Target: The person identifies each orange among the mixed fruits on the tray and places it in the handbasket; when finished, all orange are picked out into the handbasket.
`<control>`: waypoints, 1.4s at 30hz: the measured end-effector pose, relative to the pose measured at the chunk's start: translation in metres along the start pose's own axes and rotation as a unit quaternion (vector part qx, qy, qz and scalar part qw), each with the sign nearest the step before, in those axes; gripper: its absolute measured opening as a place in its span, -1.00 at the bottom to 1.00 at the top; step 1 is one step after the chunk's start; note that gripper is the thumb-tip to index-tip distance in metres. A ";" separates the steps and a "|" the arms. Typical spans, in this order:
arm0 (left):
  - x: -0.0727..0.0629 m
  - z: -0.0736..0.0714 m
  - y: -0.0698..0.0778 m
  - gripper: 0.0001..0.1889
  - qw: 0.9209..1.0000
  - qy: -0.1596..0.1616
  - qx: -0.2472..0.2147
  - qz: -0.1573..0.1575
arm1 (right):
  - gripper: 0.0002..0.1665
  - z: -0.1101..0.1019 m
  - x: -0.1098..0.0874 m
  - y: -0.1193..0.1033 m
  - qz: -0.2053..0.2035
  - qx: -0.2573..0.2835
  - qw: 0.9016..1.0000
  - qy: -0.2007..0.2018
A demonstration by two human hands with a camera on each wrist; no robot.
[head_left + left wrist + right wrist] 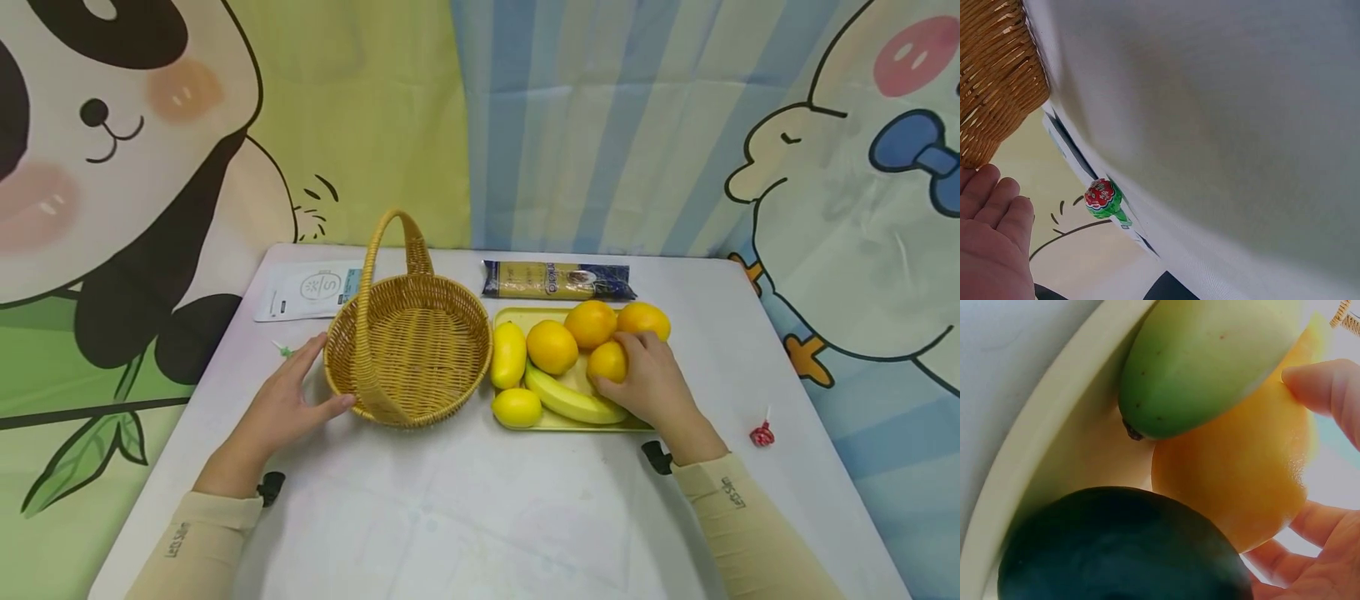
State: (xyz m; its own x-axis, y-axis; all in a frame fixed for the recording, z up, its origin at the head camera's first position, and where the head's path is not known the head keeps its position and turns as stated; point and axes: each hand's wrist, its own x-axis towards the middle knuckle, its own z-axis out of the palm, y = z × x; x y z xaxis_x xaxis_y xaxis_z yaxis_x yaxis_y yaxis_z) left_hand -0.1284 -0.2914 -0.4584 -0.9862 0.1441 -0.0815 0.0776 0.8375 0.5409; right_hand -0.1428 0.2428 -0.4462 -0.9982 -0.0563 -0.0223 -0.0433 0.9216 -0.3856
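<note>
A wicker basket (423, 350) with a tall handle stands on the table. My left hand (288, 404) is at its left side, fingers fairly straight; in the left wrist view the fingertips (1013, 209) touch or nearly touch the weave. My right hand (656, 379) grips an orange (607, 362) at the right of a yellow tray (536, 315). The thumb (1319, 384) and fingers stand on opposite sides of this orange (1229, 475). Beside it lie a banana (570, 398), other oranges (552, 347), a lemon (517, 408) and an oblong yellow fruit (509, 354).
A dark green fruit (1122, 550) sits in the tray, hidden from the head view by my hand. Behind are a pasta packet (558, 280) and a white pouch (300, 292). Lollipops lie at the left (1103, 199) and right (762, 433).
</note>
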 end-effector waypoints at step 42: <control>-0.003 -0.001 0.001 0.25 1.000 0.007 0.002 0.015 | -0.04 -0.066 -0.004 -0.035 -0.041 0.003 0.999 -0.022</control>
State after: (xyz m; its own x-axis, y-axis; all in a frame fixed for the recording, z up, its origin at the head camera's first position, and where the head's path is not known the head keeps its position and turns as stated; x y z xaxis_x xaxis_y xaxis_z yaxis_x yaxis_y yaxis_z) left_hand -0.1250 -0.2912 -0.4569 -0.9853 0.1619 -0.0536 0.1079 0.8351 0.5394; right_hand -0.1398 0.2359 -0.3715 -0.9884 -0.1487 -0.0318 -0.1244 0.9106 -0.3941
